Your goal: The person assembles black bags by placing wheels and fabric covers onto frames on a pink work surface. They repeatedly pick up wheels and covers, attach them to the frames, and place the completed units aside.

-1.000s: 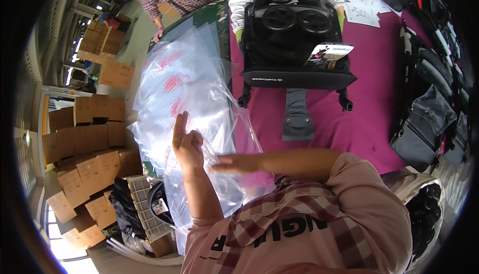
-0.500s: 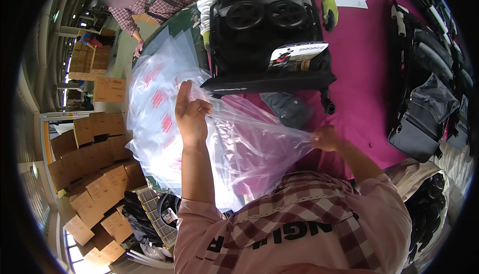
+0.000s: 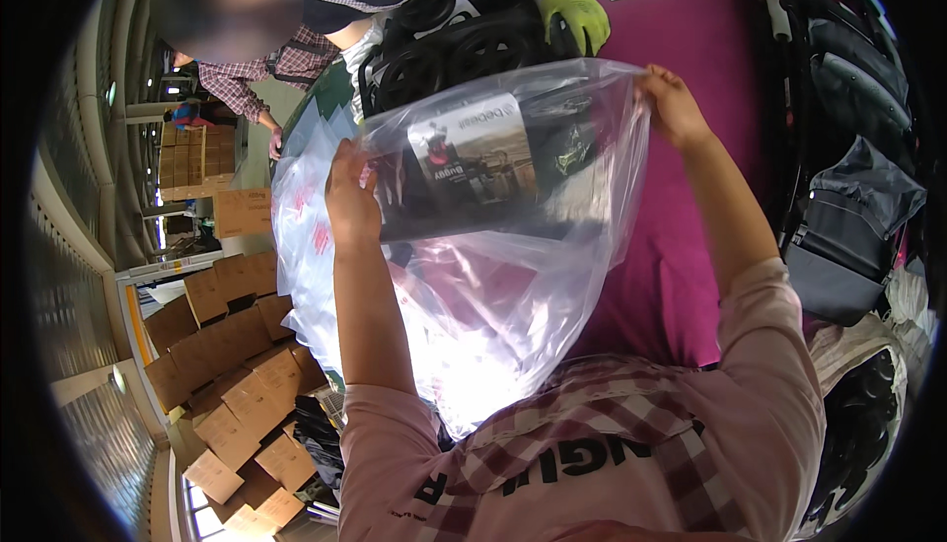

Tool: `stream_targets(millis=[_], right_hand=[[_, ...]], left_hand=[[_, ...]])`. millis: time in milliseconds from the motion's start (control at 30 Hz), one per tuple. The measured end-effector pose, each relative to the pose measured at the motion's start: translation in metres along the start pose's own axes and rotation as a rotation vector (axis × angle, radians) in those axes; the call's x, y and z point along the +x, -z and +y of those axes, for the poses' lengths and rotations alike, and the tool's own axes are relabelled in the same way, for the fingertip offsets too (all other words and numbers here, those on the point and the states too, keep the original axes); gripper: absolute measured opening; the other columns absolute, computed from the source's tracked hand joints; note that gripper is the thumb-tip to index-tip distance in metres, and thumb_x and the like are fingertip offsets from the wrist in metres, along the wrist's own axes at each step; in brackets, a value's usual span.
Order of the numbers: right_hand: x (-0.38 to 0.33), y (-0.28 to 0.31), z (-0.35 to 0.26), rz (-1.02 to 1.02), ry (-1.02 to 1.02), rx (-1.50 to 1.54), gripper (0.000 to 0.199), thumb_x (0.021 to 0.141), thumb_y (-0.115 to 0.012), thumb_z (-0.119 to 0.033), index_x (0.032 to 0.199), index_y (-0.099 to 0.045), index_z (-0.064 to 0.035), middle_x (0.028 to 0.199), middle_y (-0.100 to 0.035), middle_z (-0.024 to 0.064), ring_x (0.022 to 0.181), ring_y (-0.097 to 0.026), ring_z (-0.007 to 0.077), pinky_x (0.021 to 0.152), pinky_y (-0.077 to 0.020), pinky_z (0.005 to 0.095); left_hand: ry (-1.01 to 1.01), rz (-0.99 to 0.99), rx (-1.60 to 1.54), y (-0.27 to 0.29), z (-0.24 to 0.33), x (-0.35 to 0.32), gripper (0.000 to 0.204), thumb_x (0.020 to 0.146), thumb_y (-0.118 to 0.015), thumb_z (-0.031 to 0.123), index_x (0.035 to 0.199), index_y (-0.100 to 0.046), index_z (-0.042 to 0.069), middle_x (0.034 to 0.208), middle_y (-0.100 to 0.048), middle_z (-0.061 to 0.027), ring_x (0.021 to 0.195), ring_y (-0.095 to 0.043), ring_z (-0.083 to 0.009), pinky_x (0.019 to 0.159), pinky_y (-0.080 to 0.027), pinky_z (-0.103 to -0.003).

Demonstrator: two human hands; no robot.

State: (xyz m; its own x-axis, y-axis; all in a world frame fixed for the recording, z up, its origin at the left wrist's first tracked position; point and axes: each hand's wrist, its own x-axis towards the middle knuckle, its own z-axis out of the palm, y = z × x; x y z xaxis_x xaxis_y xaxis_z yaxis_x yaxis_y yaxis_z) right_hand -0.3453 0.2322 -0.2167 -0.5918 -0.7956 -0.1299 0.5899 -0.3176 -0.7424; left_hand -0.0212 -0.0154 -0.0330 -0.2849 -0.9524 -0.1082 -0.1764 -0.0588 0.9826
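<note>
The left hand [image 3: 353, 197] and right hand [image 3: 676, 108] pinch opposite sides of a clear plastic bag [image 3: 493, 290], covering the near end of the folded black stroller [image 3: 469, 44]. A co-worker's green-gloved hand [image 3: 574, 14] is at the stroller's right side.

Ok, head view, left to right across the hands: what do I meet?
Cardboard boxes → left hand → held clear bag → right hand → dark grey fabric.

"Where does the head view look from?"
"Head height, above the near edge of the desk [image 3: 671, 266]."
"Facing?"
"Down and across toward its far edge, close, fisheye-wide."
</note>
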Motion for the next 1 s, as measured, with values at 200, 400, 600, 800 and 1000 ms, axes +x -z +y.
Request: stream_targets(millis=[200,400,600,800,1000], right_hand=[[-0.043,0.043,0.115,0.358,-0.475,0.074,0.062,0.091,-0.048,-0.064,0.096,-0.065,-0.0049,0.077,-0.063,0.0081,0.063,-0.058,0.0187,0.056,-0.0466,0.0329],[-0.200,0.022,0.139,-0.355,-0.761,0.312,0.046,0.087,-0.067,-0.040,0.116,-0.062,-0.0052,0.111,-0.066,0.0099,0.109,-0.059,0.0243,0.099,-0.0418,0.0370],[-0.110,0.014,0.136,-0.902,-0.208,-1.554,0.016,0.078,-0.060,-0.012,0.089,-0.071,-0.0059,0.090,-0.067,0.0200,0.089,-0.066,0.0323,0.079,-0.0509,0.0433],[0.057,0.046,0.048,0.475,0.190,-1.272,0.024,0.079,-0.067,-0.023,0.087,-0.063,-0.0014,0.085,-0.065,0.0232,0.084,-0.063,0.0426,0.072,-0.0501,0.0487],[-0.035,-0.001,0.150,0.461,0.081,-0.872,0.040,0.089,-0.062,-0.023,0.121,-0.051,-0.0024,0.100,-0.064,0.0218,0.093,-0.064,0.0355,0.079,-0.0510,0.0418]], left_hand=[[0.129,0.090,0.156,-0.023,-0.019,0.037,0.044,0.091,-0.055,0.032,0.127,-0.054,0.006,0.123,-0.056,-0.0079,0.118,-0.050,-0.0202,0.099,-0.034,-0.037],[0.141,0.052,0.079,-0.014,-0.035,0.064,0.027,0.087,-0.057,0.026,0.107,-0.061,0.009,0.110,-0.058,-0.0049,0.110,-0.051,-0.0158,0.096,-0.034,-0.037],[0.185,-0.003,0.118,-0.007,-0.038,0.060,0.041,0.091,-0.059,0.028,0.124,-0.053,0.005,0.116,-0.060,-0.0065,0.110,-0.055,-0.0172,0.090,-0.039,-0.034],[0.302,-0.050,0.437,-0.011,-0.017,0.044,0.045,0.093,-0.052,0.040,0.127,-0.055,0.010,0.119,-0.061,-0.0023,0.113,-0.052,-0.0143,0.099,-0.031,-0.038],[-0.102,0.189,0.374,0.044,-0.026,0.137,0.037,0.095,-0.051,0.026,0.123,-0.054,0.002,0.115,-0.060,-0.0052,0.102,-0.051,-0.0167,0.090,-0.039,-0.030]])
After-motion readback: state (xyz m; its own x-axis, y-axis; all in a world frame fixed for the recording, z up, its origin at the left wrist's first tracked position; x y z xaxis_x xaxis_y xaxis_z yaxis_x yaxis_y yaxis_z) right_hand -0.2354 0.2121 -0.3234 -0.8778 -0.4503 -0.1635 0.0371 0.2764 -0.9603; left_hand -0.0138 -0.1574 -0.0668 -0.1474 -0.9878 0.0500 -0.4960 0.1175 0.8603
